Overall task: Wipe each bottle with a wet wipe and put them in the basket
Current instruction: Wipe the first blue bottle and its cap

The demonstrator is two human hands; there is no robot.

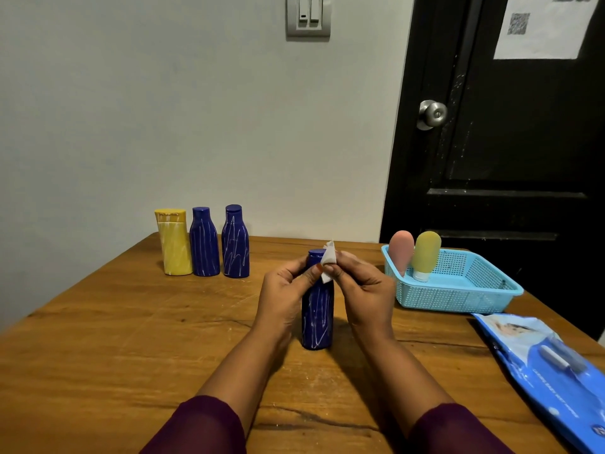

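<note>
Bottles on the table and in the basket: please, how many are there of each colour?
Blue bottles: 3
Yellow bottle: 1
Pink bottle, in the basket: 1
Olive-yellow bottle, in the basket: 1
Total: 6

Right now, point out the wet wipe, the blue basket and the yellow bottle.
wet wipe (329, 257): head view, white folded middle.
blue basket (458, 298): head view, front mesh wall.
yellow bottle (176, 249): head view, body below cap.
</note>
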